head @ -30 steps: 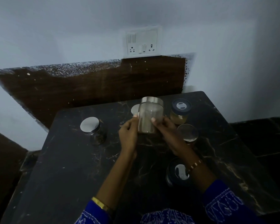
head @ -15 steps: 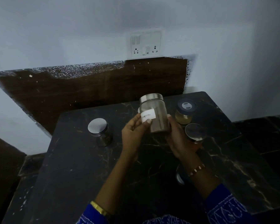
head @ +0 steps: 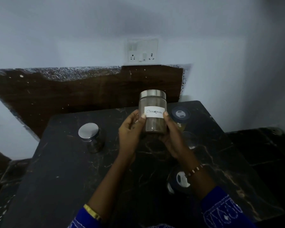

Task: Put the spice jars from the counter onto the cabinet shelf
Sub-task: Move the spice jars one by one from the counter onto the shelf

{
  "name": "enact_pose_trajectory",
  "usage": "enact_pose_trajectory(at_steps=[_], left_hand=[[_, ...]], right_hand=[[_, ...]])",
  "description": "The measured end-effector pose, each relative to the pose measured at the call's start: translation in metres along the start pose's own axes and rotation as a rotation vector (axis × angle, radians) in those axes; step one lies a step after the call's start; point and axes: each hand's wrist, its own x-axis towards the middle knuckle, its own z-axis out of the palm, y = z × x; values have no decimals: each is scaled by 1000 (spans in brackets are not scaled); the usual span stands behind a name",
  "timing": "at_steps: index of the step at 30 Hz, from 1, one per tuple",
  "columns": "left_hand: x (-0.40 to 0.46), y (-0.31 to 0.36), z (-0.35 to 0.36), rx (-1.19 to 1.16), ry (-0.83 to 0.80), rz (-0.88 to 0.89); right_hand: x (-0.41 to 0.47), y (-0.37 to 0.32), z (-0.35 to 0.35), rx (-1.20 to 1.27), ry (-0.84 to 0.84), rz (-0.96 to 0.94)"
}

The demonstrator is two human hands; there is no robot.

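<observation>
A glass spice jar with a silver lid and a white label reading "Cinnamon" is held upright above the black marble counter. My left hand grips its left side and my right hand its right side and bottom. On the counter stand a silver-lidded jar at the left, a dark-lidded jar behind my right hand, a jar partly hidden by that hand, and a dark-lidded jar under my right wrist. No cabinet shelf is in view.
A dark wooden backsplash runs behind the counter, with a white socket plate on the wall above it. A lower dark surface lies to the right of the counter.
The jar has risen off the counter and been turned, so its label now faces me. Both hands have stayed on it.
</observation>
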Motion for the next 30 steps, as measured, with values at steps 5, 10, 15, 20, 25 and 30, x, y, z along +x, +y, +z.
enact_pose_trajectory(at_steps=[5, 10, 15, 20, 25, 30], left_hand=[[12, 34, 22, -19, 58, 111], [32, 91, 48, -22, 78, 329], [59, 171, 77, 50, 124, 598], [80, 257, 99, 212, 179, 898], [101, 333, 124, 230, 147, 1041], [127, 384, 142, 308, 194, 973]], right_hand=[[16, -41, -4, -99, -121, -107], [33, -113, 12, -283, -283, -316], [43, -208, 49, -441, -321, -605], [40, -297, 85, -498, -306, -941], [48, -366, 121, -500, -222, -1170], [67, -410, 153, -597, -64, -1273]])
